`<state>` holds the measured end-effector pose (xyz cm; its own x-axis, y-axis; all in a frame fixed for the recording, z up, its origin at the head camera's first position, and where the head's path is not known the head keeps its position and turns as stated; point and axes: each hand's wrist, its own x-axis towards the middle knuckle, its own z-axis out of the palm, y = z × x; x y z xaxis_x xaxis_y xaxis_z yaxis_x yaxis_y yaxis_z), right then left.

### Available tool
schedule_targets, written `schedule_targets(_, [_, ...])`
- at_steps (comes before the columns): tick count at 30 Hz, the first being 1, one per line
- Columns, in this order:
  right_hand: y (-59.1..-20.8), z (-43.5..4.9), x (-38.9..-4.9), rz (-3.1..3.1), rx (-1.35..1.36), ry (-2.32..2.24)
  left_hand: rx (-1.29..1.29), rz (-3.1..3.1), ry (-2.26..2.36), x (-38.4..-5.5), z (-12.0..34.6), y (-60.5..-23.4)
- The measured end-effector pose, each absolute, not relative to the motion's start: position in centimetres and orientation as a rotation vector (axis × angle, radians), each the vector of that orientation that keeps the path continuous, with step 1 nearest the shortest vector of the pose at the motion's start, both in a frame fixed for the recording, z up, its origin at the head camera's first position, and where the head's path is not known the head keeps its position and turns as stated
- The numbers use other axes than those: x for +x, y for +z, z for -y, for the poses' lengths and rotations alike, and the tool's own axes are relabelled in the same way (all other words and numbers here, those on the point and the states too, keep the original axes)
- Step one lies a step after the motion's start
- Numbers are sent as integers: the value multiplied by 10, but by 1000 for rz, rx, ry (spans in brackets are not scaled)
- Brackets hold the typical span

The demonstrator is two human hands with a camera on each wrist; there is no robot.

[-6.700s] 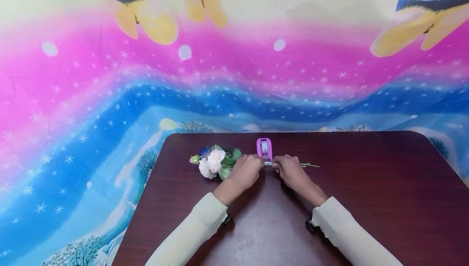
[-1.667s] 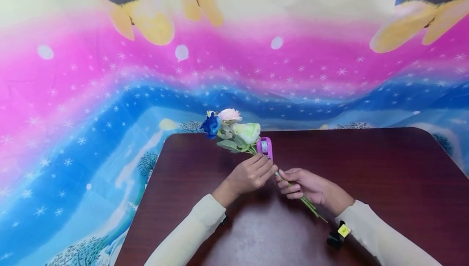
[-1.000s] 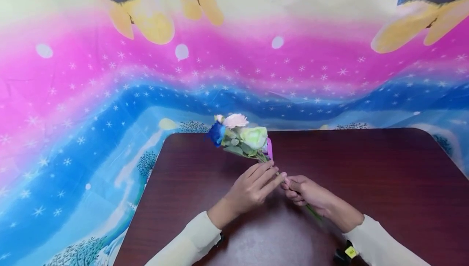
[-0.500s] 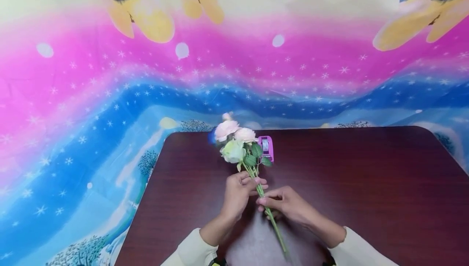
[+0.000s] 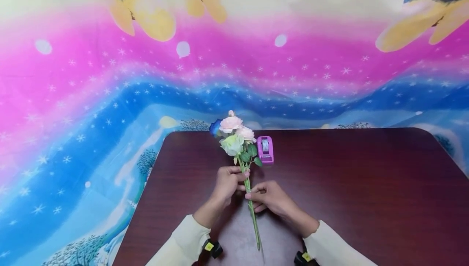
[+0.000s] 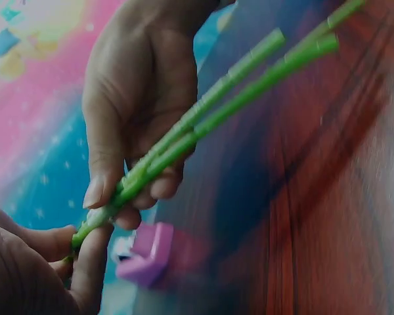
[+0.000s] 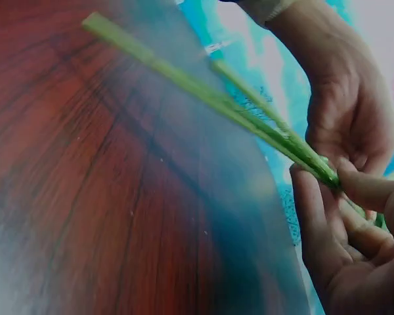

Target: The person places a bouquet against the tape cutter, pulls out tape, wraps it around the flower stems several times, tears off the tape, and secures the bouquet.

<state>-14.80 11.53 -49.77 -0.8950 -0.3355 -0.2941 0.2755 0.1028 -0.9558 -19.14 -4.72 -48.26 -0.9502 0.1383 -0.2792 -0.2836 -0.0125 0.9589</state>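
A bunch of flowers (image 5: 232, 144) is held up above the table, heads away from me and stems toward me. It has pale pink blooms, a pale green rose, a blue rose (image 5: 215, 128) partly behind them, and green leaves. My left hand (image 5: 228, 184) pinches the stems just below the leaves. A little lower, my right hand (image 5: 272, 199) pinches the same green stems (image 6: 203, 121) between thumb and fingers. A shiny patch shows on the stems between the two hands in the left wrist view; whether it is tape I cannot tell. The cut ends spread apart.
A pink tape dispenser (image 5: 265, 150) with a roll of clear tape stands on the dark red-brown table (image 5: 366, 188), just right of the flower heads. Behind the table's far edge hangs a colourful printed cloth (image 5: 234, 66).
Earlier the flowers lay sideways, heads left, by the dispenser. They have been raised and turned, stems now toward me. Over the last half second, both hands and flowers shift slightly left.
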Motion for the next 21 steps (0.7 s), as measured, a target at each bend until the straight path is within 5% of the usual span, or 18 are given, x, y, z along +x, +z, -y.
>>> schedule_targets(21, [-533,-81,-163,-2164,-107,-1552,99,-2661,1385,-209,70,-524])
